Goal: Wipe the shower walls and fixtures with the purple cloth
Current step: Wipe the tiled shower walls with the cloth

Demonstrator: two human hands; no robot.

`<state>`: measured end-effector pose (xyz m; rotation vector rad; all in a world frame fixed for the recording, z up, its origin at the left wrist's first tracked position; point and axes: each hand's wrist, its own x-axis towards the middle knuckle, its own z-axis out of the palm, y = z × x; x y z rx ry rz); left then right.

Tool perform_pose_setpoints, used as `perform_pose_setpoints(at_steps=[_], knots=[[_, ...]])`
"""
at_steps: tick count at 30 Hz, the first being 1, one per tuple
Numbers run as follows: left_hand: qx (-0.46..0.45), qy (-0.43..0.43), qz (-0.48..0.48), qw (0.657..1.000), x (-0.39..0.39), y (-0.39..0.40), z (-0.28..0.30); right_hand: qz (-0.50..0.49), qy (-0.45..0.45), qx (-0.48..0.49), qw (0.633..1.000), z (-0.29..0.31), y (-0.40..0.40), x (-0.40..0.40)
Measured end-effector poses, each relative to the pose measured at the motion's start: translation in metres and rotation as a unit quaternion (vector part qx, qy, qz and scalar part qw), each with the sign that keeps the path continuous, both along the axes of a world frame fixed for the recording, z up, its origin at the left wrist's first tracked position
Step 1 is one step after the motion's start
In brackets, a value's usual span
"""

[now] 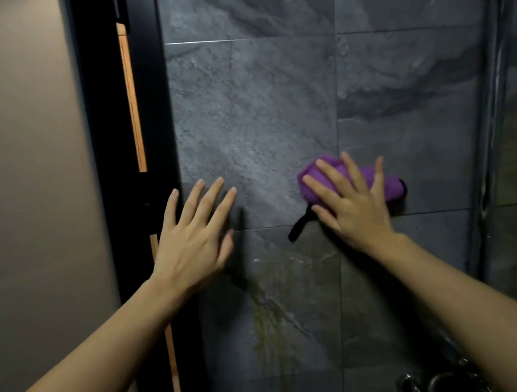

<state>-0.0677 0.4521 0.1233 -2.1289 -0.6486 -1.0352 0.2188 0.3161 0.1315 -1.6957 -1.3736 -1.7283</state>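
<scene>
Dark grey slate-tiled shower wall (pixel 259 116) — right hand (pixel 351 206) splayed flat, pressing bunched purple cloth (pixel 385 183); left hand (pixel 191 237) open, empty.

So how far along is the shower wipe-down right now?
Done: hard to judge; a paler patch on the grey tile wall left of the cloth may be freshly wiped. In hand: the right hand presses the purple cloth flat on the wall, while the left hand is spread beside the black door frame. Left: yellowish streaks lower down, the chrome pipe and the fixtures at bottom.

Dim, soft focus; wide-angle bowing at edges
</scene>
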Motion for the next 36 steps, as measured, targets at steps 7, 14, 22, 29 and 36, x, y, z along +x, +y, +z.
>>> perform_pose_setpoints(at_steps=[7, 14, 22, 29, 36], knots=[[-0.008, -0.002, 0.01, 1.0, 0.024, -0.008, 0.005, -0.002, 0.104, 0.047, 0.993, -0.037, -0.002, -0.008], [-0.013, 0.003, -0.019, 1.0, 0.056, -0.023, 0.018, 0.008, -0.055, -0.068, 0.996, -0.046, -0.032, 0.034], [0.001, 0.005, -0.042, 0.999, 0.086, -0.038, 0.05, 0.013, 0.16, 0.054, 0.986, 0.076, -0.043, 0.049], [0.011, -0.019, -0.055, 0.998, 0.115, -0.04, 0.09, 0.021, 0.117, 0.039, 0.992, 0.064, -0.024, 0.024], [0.033, -0.027, -0.065, 0.997, 0.132, -0.051, 0.093, 0.008, 0.012, -0.054, 0.998, -0.028, -0.055, 0.06]])
